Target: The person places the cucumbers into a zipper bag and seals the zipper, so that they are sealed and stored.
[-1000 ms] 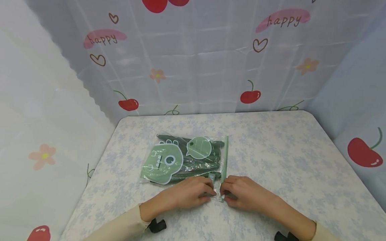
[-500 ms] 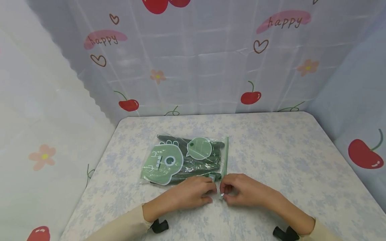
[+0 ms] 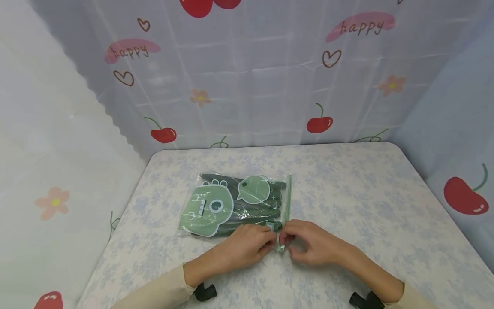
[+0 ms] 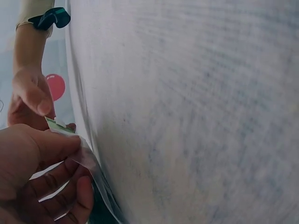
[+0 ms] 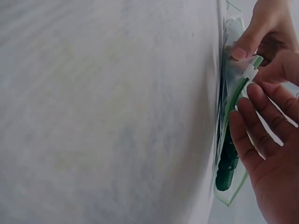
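Observation:
A clear slider zip bag [image 3: 252, 211] with green cartoon prints lies flat on the table, its green zip strip [image 3: 287, 197] along the right side. Inside are several long dark green things [image 5: 225, 175], kind unclear. My left hand [image 3: 248, 245] pinches the bag's near right corner between thumb and fingers, beside the strip's end. A small white slider [image 5: 250, 72] sits near that end of the strip. My right hand [image 3: 314, 243] is at the strip, fingertips at its near end and thumb held apart. Its fingers [image 5: 254, 128] are loosely extended in the right wrist view.
The table [image 3: 347, 184] has a pale cloth with a blue floral pattern. White curtains [image 3: 254, 77] printed with cherries and hearts hang behind it and at both sides. Black straps [image 3: 204, 292] with small mounts are on both wrists.
My right hand has let its pinch at the strip's near end loosen, thumb now apart from the fingers. Both hands have shifted slightly; the bag stays in place.

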